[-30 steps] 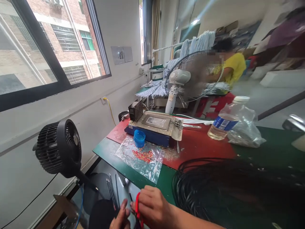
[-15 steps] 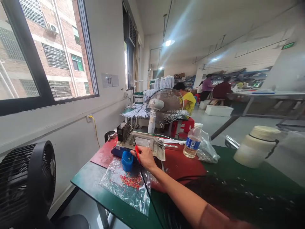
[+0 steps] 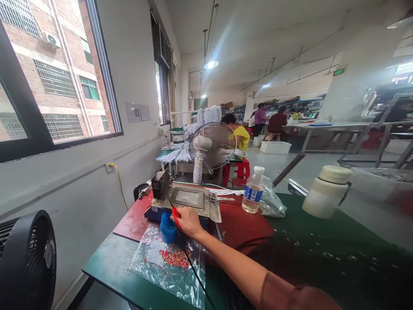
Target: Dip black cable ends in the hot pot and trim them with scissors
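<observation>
My right hand is closed in a pinch around a black cable with a red section at its upper end. A thin dark tip points up and left from the fingers. Just left of the hand is a blue cup; whether they touch I cannot tell. Behind the hand stands a blue-based device with a metal tray top and a small black fan. Below the cup, many small red and yellow pieces lie on a clear plastic bag. My left hand is out of view.
On the right are a labelled bottle, a clear bag and a cream jug. A pedestal fan stands behind the table, with a person in yellow beyond. A black fan stands at left.
The view has turned to the right, so things sit further left in the picture. My right hand stays beside the blue cup, still pinching the cable.
</observation>
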Motion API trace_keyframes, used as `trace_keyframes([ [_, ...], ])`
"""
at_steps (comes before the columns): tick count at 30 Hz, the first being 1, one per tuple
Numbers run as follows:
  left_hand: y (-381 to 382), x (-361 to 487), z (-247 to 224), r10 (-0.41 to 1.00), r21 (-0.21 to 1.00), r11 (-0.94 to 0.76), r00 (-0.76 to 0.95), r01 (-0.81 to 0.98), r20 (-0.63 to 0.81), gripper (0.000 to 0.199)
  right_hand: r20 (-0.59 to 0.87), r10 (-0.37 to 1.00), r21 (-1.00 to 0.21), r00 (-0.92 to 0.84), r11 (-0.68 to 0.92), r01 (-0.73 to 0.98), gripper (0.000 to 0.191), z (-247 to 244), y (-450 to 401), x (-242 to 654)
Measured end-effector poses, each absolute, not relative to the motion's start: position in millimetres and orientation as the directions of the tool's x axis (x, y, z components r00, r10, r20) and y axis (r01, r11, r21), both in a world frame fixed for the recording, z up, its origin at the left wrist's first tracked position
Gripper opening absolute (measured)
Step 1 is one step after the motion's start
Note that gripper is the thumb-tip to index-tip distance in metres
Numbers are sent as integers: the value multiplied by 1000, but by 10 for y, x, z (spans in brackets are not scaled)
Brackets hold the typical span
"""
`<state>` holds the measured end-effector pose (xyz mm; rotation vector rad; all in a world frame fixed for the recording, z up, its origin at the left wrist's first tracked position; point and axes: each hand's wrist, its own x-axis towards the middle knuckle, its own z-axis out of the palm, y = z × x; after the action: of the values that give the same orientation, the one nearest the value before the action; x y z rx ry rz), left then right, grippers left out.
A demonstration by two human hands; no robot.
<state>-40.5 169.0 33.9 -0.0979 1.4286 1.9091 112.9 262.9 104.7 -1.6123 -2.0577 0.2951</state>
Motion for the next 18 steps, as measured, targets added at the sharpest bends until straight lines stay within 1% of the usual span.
trace_keyframes([
  [3, 2604, -430, 572, 521, 843, -148, -765, -518, -379, 13, 253, 947, -450, -198, 297, 842, 23, 1067, 2636, 1134],
  [4, 2864, -442, 642, 533, 856, -159, -773, -491, -344, 15, 253, 945, -448, -208, 305, 840, 23, 1073, 2637, 1136],
  [5, 3089, -457, 700, 549, 868, -172, -777, -465, -307, 22, 253, 942, -447, -219, 315, 837, 23, 1077, 2638, 1138],
  [6, 3273, -475, 743, 571, 882, -181, -776, -436, -267, 65, 253, 940, -447, -229, 324, 834, 22, 1078, 2639, 1140],
  [7, 3419, -493, 771, 595, 891, -193, -771, -410, -226, 59, 253, 937, -447, -239, 333, 830, 22, 1077, 2641, 1141],
  [8, 3529, -511, 784, 617, 900, -205, -764, -385, -187, 58, 254, 935, -448, -248, 341, 826, 22, 1073, 2644, 1142],
  [10, 3671, -534, 785, 650, 909, -229, -750, -348, -123, 43, 255, 930, -452, -266, 358, 817, 23, 1063, 2649, 1142],
  [12, 3758, -531, 784, 656, 908, -248, -749, -336, -98, 40, 256, 925, -459, -282, 373, 807, 24, 1063, 2651, 1143],
  [14, 3817, -500, 799, 631, 896, -263, -766, -357, -120, 51, 261, 918, -469, -298, 390, 792, 24, 1089, 2649, 1155],
  [15, 3830, -477, 810, 608, 886, -270, -780, -376, -145, 53, 266, 914, -476, -306, 400, 783, 23, 1116, 2648, 1169],
  [16, 3826, -449, 819, 579, 874, -277, -795, -399, -179, 49, 273, 909, -483, -313, 411, 773, 23, 1154, 2650, 1192],
  [18, 3743, -387, 810, 510, 847, -296, -823, -441, -250, 29, 299, 897, -492, -326, 438, 752, 21, 1260, 2669, 1267],
])
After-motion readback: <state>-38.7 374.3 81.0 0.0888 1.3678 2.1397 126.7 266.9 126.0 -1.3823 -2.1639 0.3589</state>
